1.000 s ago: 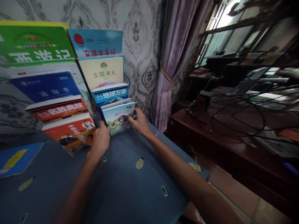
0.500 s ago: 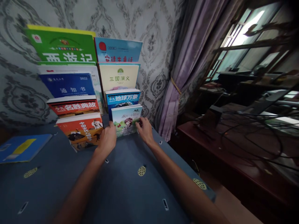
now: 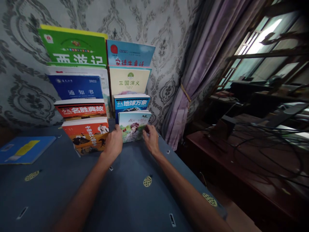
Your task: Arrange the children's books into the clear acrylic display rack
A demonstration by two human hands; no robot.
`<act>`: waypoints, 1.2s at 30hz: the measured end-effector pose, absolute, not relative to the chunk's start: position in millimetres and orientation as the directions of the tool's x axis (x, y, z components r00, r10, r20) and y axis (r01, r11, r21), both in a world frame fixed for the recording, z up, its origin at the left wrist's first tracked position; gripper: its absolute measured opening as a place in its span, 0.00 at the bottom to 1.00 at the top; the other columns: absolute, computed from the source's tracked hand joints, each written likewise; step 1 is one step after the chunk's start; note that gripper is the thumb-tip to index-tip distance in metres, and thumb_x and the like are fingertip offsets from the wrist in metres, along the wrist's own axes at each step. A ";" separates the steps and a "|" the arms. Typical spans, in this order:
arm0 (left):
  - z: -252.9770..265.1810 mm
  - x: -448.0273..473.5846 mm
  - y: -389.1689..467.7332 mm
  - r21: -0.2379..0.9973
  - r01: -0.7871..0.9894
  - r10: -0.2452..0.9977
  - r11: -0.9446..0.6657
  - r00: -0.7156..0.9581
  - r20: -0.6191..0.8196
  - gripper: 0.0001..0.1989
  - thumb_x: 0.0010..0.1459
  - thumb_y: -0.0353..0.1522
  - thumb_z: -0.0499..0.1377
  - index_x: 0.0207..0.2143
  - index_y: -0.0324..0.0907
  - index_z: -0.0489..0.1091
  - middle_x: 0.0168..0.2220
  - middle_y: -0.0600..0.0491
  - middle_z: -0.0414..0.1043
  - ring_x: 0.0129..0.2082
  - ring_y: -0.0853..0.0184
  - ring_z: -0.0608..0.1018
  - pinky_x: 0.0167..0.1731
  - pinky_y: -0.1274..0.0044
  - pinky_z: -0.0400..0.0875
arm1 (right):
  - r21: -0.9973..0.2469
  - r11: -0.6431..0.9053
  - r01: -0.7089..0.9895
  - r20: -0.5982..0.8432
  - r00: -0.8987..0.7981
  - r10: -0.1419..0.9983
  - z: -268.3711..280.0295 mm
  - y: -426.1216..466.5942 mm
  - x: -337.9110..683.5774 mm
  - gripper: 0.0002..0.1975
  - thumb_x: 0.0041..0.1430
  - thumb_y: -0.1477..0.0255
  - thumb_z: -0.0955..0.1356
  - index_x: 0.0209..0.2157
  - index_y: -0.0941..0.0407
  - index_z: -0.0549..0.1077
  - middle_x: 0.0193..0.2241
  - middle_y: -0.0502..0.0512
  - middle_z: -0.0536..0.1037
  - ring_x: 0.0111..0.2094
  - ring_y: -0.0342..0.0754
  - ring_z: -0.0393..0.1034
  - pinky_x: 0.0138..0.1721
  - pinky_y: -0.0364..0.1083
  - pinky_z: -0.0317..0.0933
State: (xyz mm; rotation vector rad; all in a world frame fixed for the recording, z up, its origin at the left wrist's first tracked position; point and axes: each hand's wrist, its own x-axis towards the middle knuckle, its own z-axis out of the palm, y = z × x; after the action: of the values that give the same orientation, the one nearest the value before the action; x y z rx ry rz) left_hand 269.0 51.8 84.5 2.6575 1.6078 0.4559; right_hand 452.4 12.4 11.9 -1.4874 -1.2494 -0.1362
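A small light-green paperback book (image 3: 134, 127) with a cartoon figure on its cover stands upright at the front of the right-hand row. My left hand (image 3: 114, 141) is at its left edge, fingers bent around the side. On the opposite edge is my right hand (image 3: 151, 139), its fingers curled and thumb near the front cover. Right behind stands a blue book (image 3: 132, 103), then a cream book (image 3: 129, 82) and a tall light-blue book (image 3: 130, 53). An orange book (image 3: 88, 135) stands just left of my left hand.
Behind the orange book rise a red-topped book (image 3: 82, 110), a dark-blue booklet (image 3: 76, 87) and a tall green book (image 3: 74, 45). A blue book (image 3: 26, 149) lies flat at left on the blue cloth (image 3: 127, 199). Beyond the right edge are a purple curtain (image 3: 190, 80) and cables on a dark-red table (image 3: 231, 158).
The camera view has shifted slightly, so the books appear farther right. Both hands stay at the sides of the light-green book, which stands in the same place before the blue one.
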 end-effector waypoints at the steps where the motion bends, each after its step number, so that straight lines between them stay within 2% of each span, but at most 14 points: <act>1: 84.4 268.9 52.3 0.154 0.866 0.868 -0.475 0.433 0.242 0.17 0.65 0.20 0.44 0.52 0.31 0.64 0.40 0.35 0.80 0.41 0.55 0.84 0.39 0.70 0.76 | -0.649 0.194 0.735 0.668 0.429 0.608 12.2 12.4 451.7 0.13 0.60 0.72 0.62 0.45 0.53 0.72 0.37 0.57 0.71 0.39 0.55 0.67 0.43 0.53 0.65; 13: 82.8 272.8 51.1 0.167 0.870 0.879 -0.463 0.427 0.213 0.14 0.67 0.21 0.44 0.50 0.31 0.65 0.40 0.36 0.80 0.41 0.53 0.84 0.37 0.71 0.76 | -0.629 0.180 0.756 0.676 0.417 0.607 14.7 11.0 452.7 0.21 0.62 0.73 0.61 0.56 0.54 0.69 0.38 0.58 0.69 0.39 0.55 0.68 0.44 0.54 0.67; 25: 83.8 272.0 47.5 0.125 0.875 0.874 -0.467 0.436 0.216 0.18 0.64 0.18 0.42 0.52 0.30 0.63 0.39 0.34 0.79 0.40 0.53 0.84 0.37 0.70 0.76 | -0.663 0.187 0.724 0.667 0.459 0.587 10.0 13.7 453.2 0.19 0.60 0.73 0.62 0.52 0.55 0.71 0.39 0.59 0.71 0.41 0.55 0.68 0.45 0.54 0.67; 30: 84.0 272.7 47.9 0.118 0.875 0.872 -0.469 0.437 0.218 0.17 0.65 0.20 0.42 0.53 0.29 0.62 0.40 0.34 0.79 0.40 0.52 0.84 0.37 0.69 0.77 | -0.686 0.216 0.694 0.659 0.468 0.589 9.4 14.1 456.7 0.18 0.61 0.71 0.62 0.51 0.54 0.71 0.40 0.58 0.72 0.40 0.54 0.68 0.44 0.53 0.67; 36: 83.4 273.4 49.3 0.119 0.879 0.875 -0.462 0.429 0.225 0.15 0.67 0.21 0.42 0.50 0.31 0.64 0.39 0.34 0.80 0.40 0.52 0.84 0.37 0.69 0.77 | -0.681 0.210 0.701 0.659 0.462 0.594 11.0 13.1 456.6 0.17 0.61 0.73 0.61 0.50 0.54 0.71 0.38 0.58 0.71 0.40 0.53 0.67 0.43 0.53 0.66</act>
State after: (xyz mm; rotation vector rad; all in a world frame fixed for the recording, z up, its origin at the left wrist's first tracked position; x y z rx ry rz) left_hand 273.4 49.3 83.4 2.6701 1.6378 0.4042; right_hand 456.6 13.1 11.0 -1.4644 -1.2062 -0.1081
